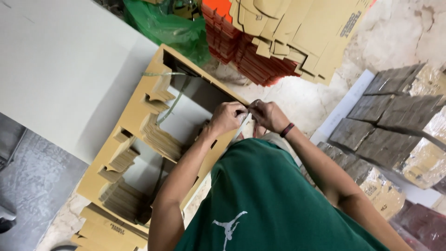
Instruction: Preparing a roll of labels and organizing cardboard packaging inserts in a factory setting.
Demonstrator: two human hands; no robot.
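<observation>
My left hand (226, 117) and my right hand (267, 115) meet fingertip to fingertip over the edge of a thick stack of flat brown die-cut cardboard blanks (139, 139). Both pinch a thin pale green plastic strap (173, 103) that runs across the stack and loops over its far side. Each hand's fingers are closed on the strap's ends. A dark band sits on my right wrist (286, 129). My green shirt (265, 200) hides the near part of the stack.
A large white board (60, 69) lies left of the stack. Orange and brown flat carton piles (278, 37) lie beyond, beside a green plastic bag (162, 25). Wrapped grey-brown bundles (395, 125) are stacked at right on the pale stone floor.
</observation>
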